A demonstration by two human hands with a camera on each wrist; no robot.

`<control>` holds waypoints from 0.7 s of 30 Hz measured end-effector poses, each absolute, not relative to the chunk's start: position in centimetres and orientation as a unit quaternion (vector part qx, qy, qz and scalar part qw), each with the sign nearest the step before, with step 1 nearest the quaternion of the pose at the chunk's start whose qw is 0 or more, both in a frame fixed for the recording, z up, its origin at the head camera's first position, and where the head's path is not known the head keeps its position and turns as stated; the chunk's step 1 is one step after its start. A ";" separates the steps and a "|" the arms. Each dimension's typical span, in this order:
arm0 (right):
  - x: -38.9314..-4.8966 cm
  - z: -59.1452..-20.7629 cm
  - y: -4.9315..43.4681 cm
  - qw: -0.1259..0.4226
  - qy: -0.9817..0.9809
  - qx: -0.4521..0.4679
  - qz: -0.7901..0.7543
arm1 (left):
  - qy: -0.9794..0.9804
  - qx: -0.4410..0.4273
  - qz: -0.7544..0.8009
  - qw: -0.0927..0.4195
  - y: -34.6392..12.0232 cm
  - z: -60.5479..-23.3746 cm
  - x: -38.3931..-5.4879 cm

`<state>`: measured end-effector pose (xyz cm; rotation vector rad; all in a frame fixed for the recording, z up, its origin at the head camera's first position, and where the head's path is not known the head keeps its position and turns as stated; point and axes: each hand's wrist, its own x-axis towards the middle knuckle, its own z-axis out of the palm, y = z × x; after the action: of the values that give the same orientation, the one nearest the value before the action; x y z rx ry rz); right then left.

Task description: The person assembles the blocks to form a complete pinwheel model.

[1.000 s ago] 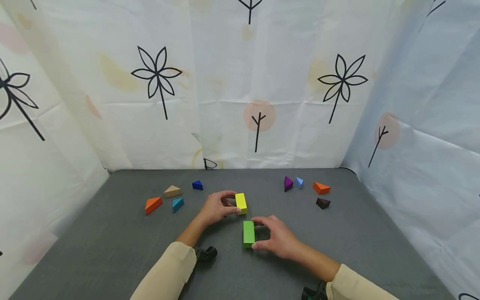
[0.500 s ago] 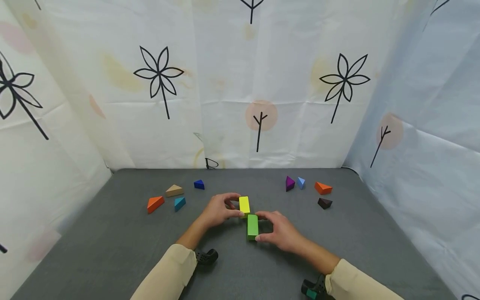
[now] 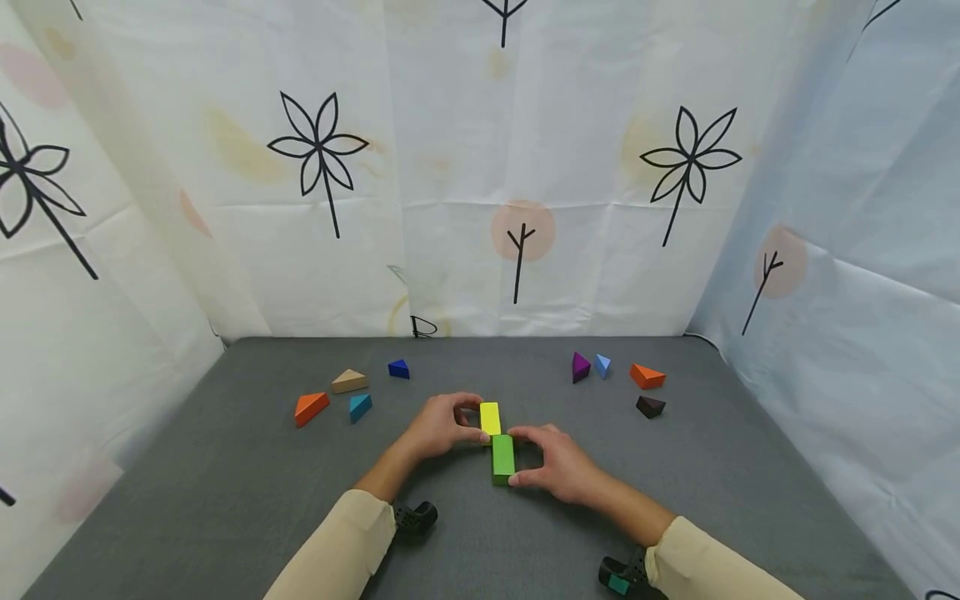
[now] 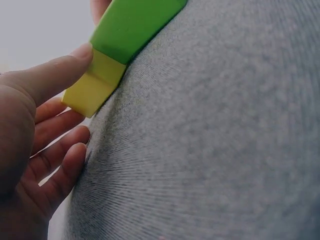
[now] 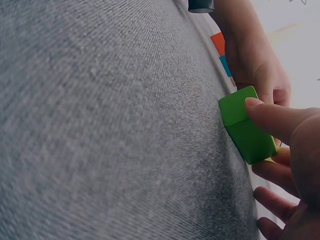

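Note:
At the middle of the grey table, my left hand (image 3: pixel 441 426) pinches a yellow block (image 3: pixel 490 417) between thumb and fingers. My right hand (image 3: pixel 561 465) grips a green block (image 3: pixel 503 460) by its ends, thumb at the near end. The green block lies just in front of the yellow one, its far end touching the yellow block's near end, a little offset to the right. In the left wrist view the yellow block (image 4: pixel 95 83) and green block (image 4: pixel 134 27) meet end to end on the cloth. The green block (image 5: pixel 246 125) mostly hides the yellow one in the right wrist view.
To the left lie orange (image 3: pixel 311 409), tan (image 3: pixel 349 382), teal (image 3: pixel 360 407) and dark blue (image 3: pixel 399 369) triangular blocks. On the right are purple (image 3: pixel 581 367), light blue (image 3: pixel 602 366), orange (image 3: pixel 647 377) and dark brown (image 3: pixel 650 407) ones. A patterned white curtain (image 3: pixel 450 167) stands behind the table.
My right hand has moved the green block away from me, up to the yellow block. My left hand has drawn the yellow block slightly nearer. The triangular blocks have stayed put.

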<state>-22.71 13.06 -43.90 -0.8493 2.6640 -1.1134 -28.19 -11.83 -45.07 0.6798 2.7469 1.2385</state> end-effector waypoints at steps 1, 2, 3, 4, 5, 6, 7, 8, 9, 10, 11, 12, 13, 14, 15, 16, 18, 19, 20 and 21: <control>-22.7 -43.8 13.0 0.067 0.883 -0.282 -0.369 | 0.888 0.223 0.402 0.029 -11.8 -45.1 -28.2; -22.6 -43.8 13.0 0.067 0.883 -0.283 -0.368 | 0.886 0.227 0.402 0.033 -11.9 -45.1 -28.2; -22.6 -43.7 13.0 0.068 0.883 -0.283 -0.368 | 0.885 0.231 0.403 0.037 -12.0 -45.1 -28.2; -22.5 -43.7 12.9 0.068 0.883 -0.282 -0.368 | 0.883 0.233 0.405 0.042 -12.0 -45.0 -28.2; -22.5 -43.7 12.9 0.068 0.883 -0.281 -0.369 | 0.881 0.235 0.408 0.047 -12.1 -45.0 -28.2; -22.4 -43.7 12.9 0.068 0.883 -0.281 -0.370 | 0.879 0.237 0.410 0.051 -12.1 -45.0 -28.2; -22.4 -43.7 12.8 0.067 0.883 -0.281 -0.371 | 0.878 0.239 0.411 0.055 -12.2 -44.9 -28.2; -22.4 -43.7 12.7 0.063 0.883 -0.281 -0.369 | 0.878 0.241 0.410 0.056 -12.2 -45.0 -28.2; -22.4 -43.8 12.7 0.061 0.883 -0.281 -0.370 | 0.877 0.242 0.411 0.056 -12.2 -45.0 -28.2; -22.4 -43.9 12.7 0.057 0.884 -0.281 -0.369 | 0.877 0.243 0.411 0.057 -12.2 -45.0 -28.2; -22.3 -44.0 12.6 0.054 0.884 -0.284 -0.368 | 0.877 0.244 0.410 0.056 -12.2 -45.0 -28.2; -22.3 -44.0 12.5 0.050 0.884 -0.286 -0.365 | 0.877 0.246 0.408 0.056 -12.2 -45.0 -28.2; -22.3 -44.1 12.5 0.046 0.885 -0.289 -0.362 | 0.877 0.247 0.408 0.055 -12.2 -45.0 -28.2; -22.2 -44.1 12.4 0.042 0.886 -0.292 -0.359 | 0.877 0.248 0.407 0.055 -12.2 -45.0 -28.3; -22.2 -44.2 12.4 0.039 0.885 -0.294 -0.358 | 0.877 0.248 0.408 0.055 -12.2 -45.0 -28.3; -22.2 -44.2 12.3 0.035 0.886 -0.298 -0.355 | 0.877 0.248 0.408 0.056 -12.2 -45.0 -28.3; -22.1 -44.3 12.2 0.028 0.887 -0.301 -0.349 | 0.876 0.247 0.409 0.058 -12.2 -45.0 -28.3; -22.1 -44.3 12.1 0.025 0.888 -0.301 -0.347 | 0.876 0.247 0.410 0.060 -12.2 -45.0 -28.3; -22.1 -44.3 12.0 0.023 0.889 -0.301 -0.345 | 0.876 0.246 0.411 0.061 -12.2 -45.0 -28.3; -22.0 -44.4 11.9 0.022 0.890 -0.300 -0.343 | 0.875 0.245 0.412 0.064 -12.2 -45.0 -28.3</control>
<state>-22.04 11.93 -44.36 -0.9305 2.7572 -1.0631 -28.27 -12.21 -44.97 0.7410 2.6443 1.2431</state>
